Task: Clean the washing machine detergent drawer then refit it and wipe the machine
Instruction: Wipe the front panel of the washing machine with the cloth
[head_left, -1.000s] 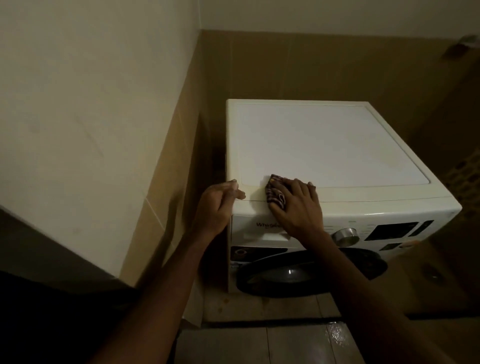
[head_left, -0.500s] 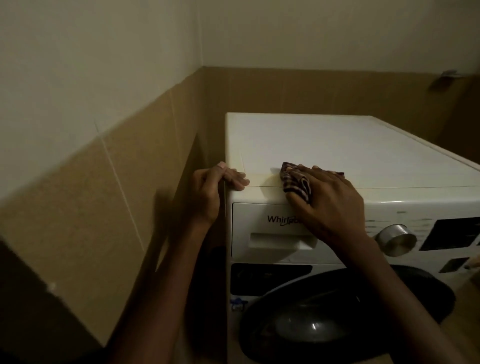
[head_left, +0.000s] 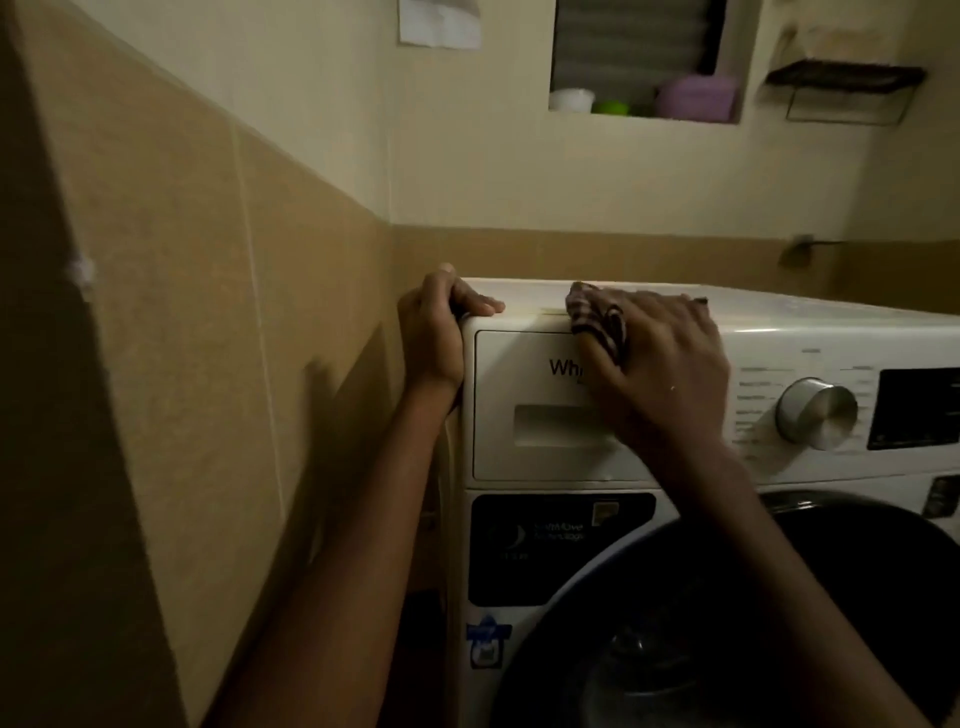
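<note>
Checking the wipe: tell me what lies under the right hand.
A checked cloth lies under the right hand, against the top front edge of the washing machine, above the detergent drawer. The hand covers most of the cloth and part of the logo.

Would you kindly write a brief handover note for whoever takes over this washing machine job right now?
Left hand: grips the top left corner of the washing machine.
Right hand: fingers hold a checked cloth against the top front edge, just above the drawer.
Done: the drawer sits flush in the front, so it looks refitted.
Left: wipe the rest of the top and the front.
</note>
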